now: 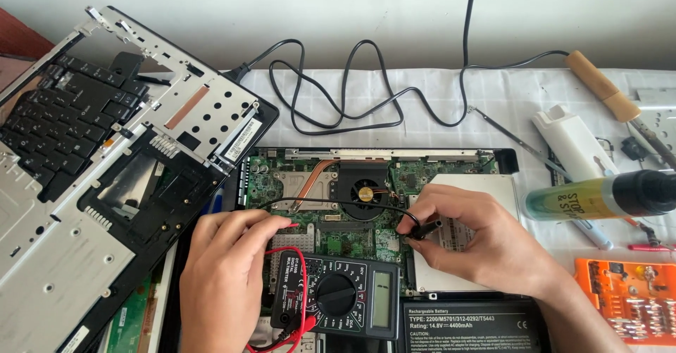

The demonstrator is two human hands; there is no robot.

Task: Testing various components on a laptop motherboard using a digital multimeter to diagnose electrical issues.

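Hands are working over an opened laptop motherboard (324, 184) in the head view. At seven o'clock, the left hand (224, 268) is curling narrow, fingers pinching the red probe (290, 225), whose tip is pointing toward three o'clock, its long axis lying nearly level across the board. At four o'clock, the right hand (479, 244) is closing tight on the black probe (424, 228), which is pointing toward eight o'clock, its axis slanting slightly downward to the left. Between the hands, at six o'clock, a black multimeter (336, 295) is lying flat, red and black leads running from it. At ten o'clock, a detached keyboard frame (105, 156) is resting on the tabletop (507, 92).
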